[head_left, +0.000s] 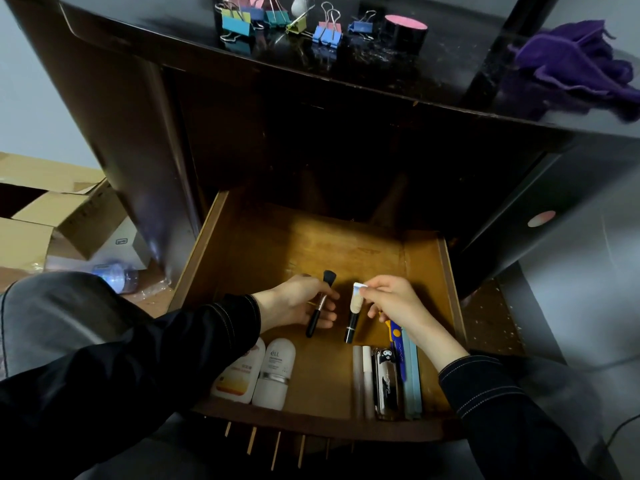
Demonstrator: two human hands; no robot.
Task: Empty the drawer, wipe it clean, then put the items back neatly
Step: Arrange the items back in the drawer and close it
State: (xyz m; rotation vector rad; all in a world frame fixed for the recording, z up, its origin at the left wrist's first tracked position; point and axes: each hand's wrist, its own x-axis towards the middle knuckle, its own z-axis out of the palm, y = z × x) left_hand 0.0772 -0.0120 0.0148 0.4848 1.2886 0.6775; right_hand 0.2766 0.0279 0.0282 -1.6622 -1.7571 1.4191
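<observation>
1. The wooden drawer (429, 271) is pulled out under the dark desk (433, 74) and fills the middle and lower part of the view; the far half of its floor is bare.
2. The left hand (294, 303) is inside the drawer, a little toward 9 o'clock from its centre. Its grip is closed around a makeup brush (320, 308), which has a black handle and dark bristles pointing to 12 o'clock.
3. The right hand (394, 303) is just at 3 o'clock from the left one. Its fingertips pinch the flat end of a small tube (355, 311), beige with a black cap; the cap points to 6 o'clock. I cannot tell if the cap touches the drawer floor.
4. At 7 o'clock in the drawer, against the front wall, two white bottles (258, 374) lie side by side and touch each other; the left one has an orange label.
5. At 5 o'clock a row of thin things lies in parallel, close together: two pale sticks (363, 379), a shiny black-and-silver case (386, 382), a blue utility knife (398, 351) and a light blue strip (414, 382). The right wrist covers the far end of the knife.
6. On the desk, at 12 o'clock, a group of coloured binder clips (277, 19) stands near a black roll with a pink top (405, 31).
7. At 2 o'clock on the desk lies a crumpled purple cloth (575, 64).
8. At 9 o'clock, on the floor beside the desk, there are open cardboard boxes (52, 216).
</observation>
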